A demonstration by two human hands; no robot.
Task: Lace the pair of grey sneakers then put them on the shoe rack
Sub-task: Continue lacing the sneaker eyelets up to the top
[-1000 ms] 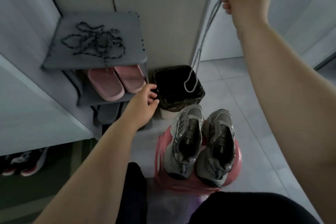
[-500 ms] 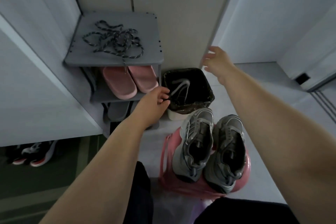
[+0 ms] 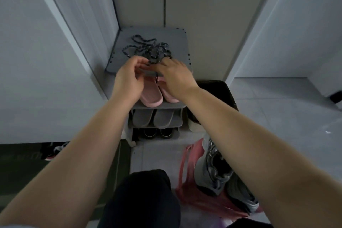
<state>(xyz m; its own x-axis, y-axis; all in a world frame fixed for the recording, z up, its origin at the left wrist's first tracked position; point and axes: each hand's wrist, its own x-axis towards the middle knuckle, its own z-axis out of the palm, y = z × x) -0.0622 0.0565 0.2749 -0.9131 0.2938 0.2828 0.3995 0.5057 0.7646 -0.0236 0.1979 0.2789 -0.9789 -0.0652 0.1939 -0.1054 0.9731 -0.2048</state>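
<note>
A tangle of dark speckled laces (image 3: pixel 148 50) lies on the top shelf of the grey shoe rack (image 3: pixel 177 42). My left hand (image 3: pixel 129 79) is at the shelf's front edge, with its curled fingers and thumb pinching the near end of the laces. My right hand (image 3: pixel 175 76) is beside it, back upward, with its fingertips on the front of the tangle. The grey sneakers (image 3: pixel 212 170) stand unlaced on a pink stool (image 3: pixel 187 172) at the lower right. My right forearm hides part of them.
Pink slippers (image 3: pixel 150 96) fill the rack's second shelf, grey slippers (image 3: pixel 153 119) the third, and dark shoes the lowest. A dark bin (image 3: pixel 224 94) stands right of the rack. Walls close in on both sides. Black and red shoes (image 3: pixel 53 151) lie at the left.
My right hand let go of a pale lace, which landed in the bin, then came down to the rack. My left hand moved from the bin rim up to the dark laces.
</note>
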